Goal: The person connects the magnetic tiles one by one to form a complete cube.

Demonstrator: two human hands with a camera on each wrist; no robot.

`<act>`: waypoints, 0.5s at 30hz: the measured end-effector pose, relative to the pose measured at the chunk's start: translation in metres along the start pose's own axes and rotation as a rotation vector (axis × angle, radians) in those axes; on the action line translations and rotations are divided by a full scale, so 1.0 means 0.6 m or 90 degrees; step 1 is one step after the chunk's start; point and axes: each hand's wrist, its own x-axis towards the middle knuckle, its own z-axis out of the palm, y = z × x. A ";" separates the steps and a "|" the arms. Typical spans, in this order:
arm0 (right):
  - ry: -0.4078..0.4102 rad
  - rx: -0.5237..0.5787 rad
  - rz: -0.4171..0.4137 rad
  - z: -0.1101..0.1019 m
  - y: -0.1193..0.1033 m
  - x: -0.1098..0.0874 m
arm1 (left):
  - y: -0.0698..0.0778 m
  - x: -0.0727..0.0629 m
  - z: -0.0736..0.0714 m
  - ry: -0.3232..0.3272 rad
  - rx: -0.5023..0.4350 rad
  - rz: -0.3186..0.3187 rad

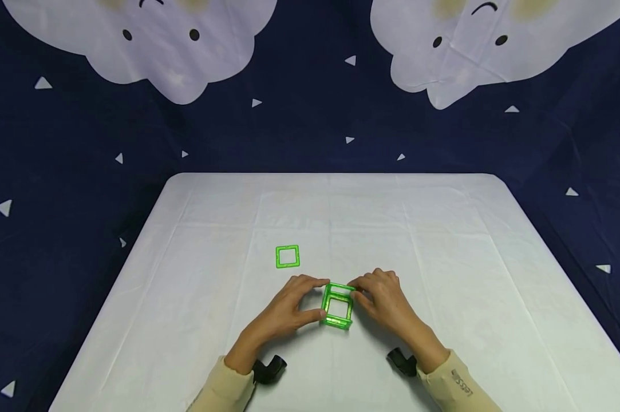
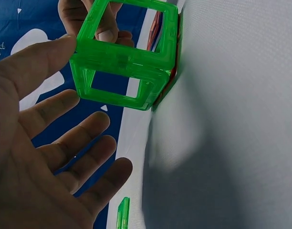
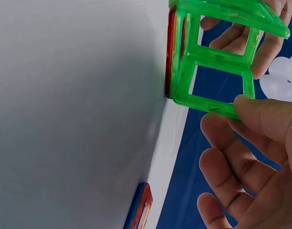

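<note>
1. My left hand (image 1: pixel 289 306) grips the green magnetic-tile box (image 1: pixel 339 296) by its left side, thumb and index well apart, other fingers spread free.
2. My right hand (image 1: pixel 384 300) pinches its right panel's edge, thumb and index nearly together.
3. Between them, the box sits on the white counter (image 1: pixel 443 229).
4. Farther left lies a loose green square tile (image 1: pixel 287 265).

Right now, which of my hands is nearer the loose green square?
Left. Your left hand is just below the square in the head view, touching the green box; your right hand is farther off, at the box's right side.
</note>
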 end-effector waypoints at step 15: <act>-0.006 0.011 -0.004 0.003 0.001 0.010 | -0.005 0.006 0.000 -0.032 -0.006 0.013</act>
